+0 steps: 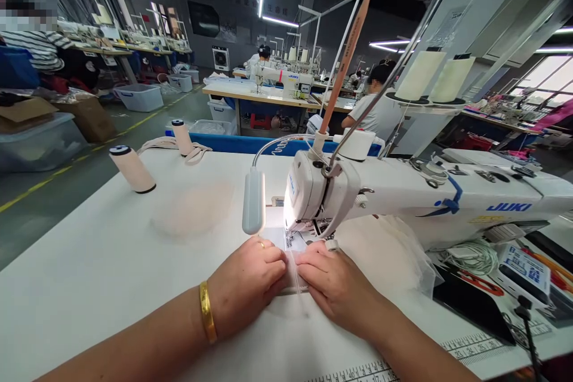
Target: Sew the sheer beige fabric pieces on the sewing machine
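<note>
Hands, left (248,277) and right (333,280), flatten sheer white fabric (293,268) on smooth table (111,262).

Beyond the hands to the left, two cream thread cones, one near (132,169) and one farther (182,136), stand on the white table (89,262), with a loose cream strap (161,144) lying by the farther one. To the right of the hands lie a coil of white cord (473,255), red-handled scissors (482,283) and a printed ruler strip (474,347) along the table's near edge. Farther off, past the hands, a seated person in a white shirt (372,108) works at another table, and clear plastic bins (139,96) sit on the grey floor.
</note>
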`<action>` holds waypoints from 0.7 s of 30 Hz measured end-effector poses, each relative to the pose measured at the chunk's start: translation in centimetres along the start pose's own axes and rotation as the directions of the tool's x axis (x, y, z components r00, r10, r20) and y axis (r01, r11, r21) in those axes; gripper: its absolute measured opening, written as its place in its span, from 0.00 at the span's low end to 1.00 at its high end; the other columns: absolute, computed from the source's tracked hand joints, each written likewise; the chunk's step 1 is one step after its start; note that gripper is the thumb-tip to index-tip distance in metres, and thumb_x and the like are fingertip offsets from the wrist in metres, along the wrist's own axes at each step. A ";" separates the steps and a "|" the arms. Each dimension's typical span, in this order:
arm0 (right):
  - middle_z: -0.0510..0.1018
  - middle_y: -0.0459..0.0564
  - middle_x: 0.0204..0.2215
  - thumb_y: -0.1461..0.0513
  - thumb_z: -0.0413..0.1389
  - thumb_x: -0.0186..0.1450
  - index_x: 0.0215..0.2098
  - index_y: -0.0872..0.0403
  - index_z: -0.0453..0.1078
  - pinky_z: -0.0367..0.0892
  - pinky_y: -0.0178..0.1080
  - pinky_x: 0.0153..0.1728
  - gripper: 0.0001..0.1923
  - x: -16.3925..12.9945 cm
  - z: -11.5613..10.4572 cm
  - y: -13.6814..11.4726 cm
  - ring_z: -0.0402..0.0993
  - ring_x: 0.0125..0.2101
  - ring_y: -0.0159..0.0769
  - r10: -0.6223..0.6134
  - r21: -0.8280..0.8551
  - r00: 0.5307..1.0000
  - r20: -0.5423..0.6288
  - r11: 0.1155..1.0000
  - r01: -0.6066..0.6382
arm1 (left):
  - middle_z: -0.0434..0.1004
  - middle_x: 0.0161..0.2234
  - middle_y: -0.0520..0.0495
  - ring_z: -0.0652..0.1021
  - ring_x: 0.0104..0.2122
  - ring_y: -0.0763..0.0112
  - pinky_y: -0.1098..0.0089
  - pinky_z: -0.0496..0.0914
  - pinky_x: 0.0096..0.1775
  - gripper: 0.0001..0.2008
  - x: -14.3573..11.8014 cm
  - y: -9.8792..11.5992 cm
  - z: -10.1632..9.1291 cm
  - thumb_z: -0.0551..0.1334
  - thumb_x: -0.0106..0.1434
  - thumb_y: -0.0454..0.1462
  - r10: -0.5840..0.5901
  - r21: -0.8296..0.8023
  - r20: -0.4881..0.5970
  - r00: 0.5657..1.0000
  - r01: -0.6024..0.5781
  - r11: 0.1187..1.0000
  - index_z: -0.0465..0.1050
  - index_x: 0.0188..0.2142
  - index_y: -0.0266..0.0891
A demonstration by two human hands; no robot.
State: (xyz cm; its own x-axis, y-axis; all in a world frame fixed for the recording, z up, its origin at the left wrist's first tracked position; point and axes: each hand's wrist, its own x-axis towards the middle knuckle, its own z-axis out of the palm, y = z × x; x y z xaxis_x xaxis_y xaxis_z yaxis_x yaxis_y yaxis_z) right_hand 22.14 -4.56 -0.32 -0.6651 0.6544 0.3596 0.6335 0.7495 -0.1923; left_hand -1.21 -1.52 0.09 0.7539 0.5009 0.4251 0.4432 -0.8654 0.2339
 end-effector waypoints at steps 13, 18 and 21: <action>0.78 0.50 0.36 0.73 0.50 0.66 0.47 0.50 0.71 0.66 0.43 0.38 0.17 0.2 0.7 0.4 0.71 0.38 0.44 0.043 -0.043 0.999 -0.030 0.998 -0.044 | 0.82 0.36 0.47 0.78 0.34 0.64 0.60 0.70 0.41 0.14 0.2 -0.5 -0.1 0.55 0.72 0.29 -0.011 0.055 -0.021 1.000 0.012 0.998 0.79 0.36 0.39; 0.78 0.51 0.37 0.75 0.50 0.64 0.44 0.50 0.71 0.66 0.42 0.39 0.17 0.3 1.1 0.7 0.71 0.40 0.44 0.077 -0.050 0.995 -0.064 0.996 -0.080 | 0.82 0.37 0.46 0.79 0.36 0.64 0.61 0.70 0.43 0.13 0.3 -1.3 -0.1 0.56 0.70 0.28 -0.033 0.090 -0.025 0.999 0.035 0.995 0.79 0.37 0.40; 0.78 0.51 0.37 0.74 0.51 0.65 0.44 0.50 0.71 0.66 0.43 0.39 0.17 0.2 0.9 0.6 0.72 0.40 0.44 0.083 -0.056 0.994 -0.071 0.995 -0.087 | 0.82 0.39 0.46 0.78 0.38 0.64 0.61 0.69 0.44 0.14 0.1 -0.9 0.0 0.57 0.65 0.25 -0.014 0.064 -0.043 0.999 0.017 0.998 0.79 0.38 0.41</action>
State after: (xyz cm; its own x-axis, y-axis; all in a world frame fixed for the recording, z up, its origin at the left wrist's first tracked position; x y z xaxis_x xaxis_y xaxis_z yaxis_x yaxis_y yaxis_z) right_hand 22.04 -3.83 -1.19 -0.5806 0.7053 0.4068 0.7097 0.6833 -0.1716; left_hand -1.51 -0.68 -0.11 0.7259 0.5123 0.4590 0.4860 -0.8542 0.1847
